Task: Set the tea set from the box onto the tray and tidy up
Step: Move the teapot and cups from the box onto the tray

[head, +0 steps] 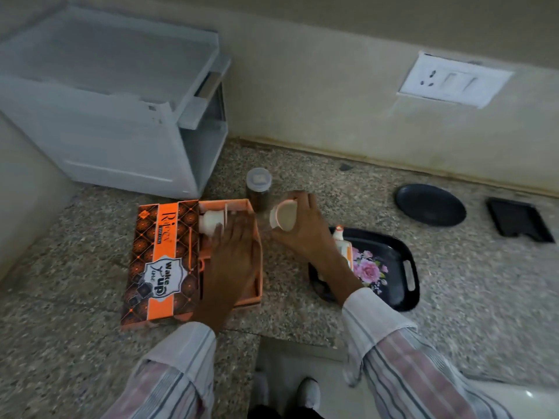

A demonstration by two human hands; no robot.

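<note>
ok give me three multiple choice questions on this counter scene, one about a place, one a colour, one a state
1. Where is the small jar with the clear lid?
A. behind the orange patterned box
B. on the black floral tray
C. on the round dark plate

2. What colour are the flowers on the tray?
A. yellow
B. pink
C. blue

3. What is the right hand doing?
A. resting flat, empty
B. holding a small cream cup
C. pressing the wall switch

Answers: 1 A, the jar stands at the box's far edge. 2 B, pink blooms show on the black tray. 3 B, the fingers grip the tilted cup above the counter.
</note>
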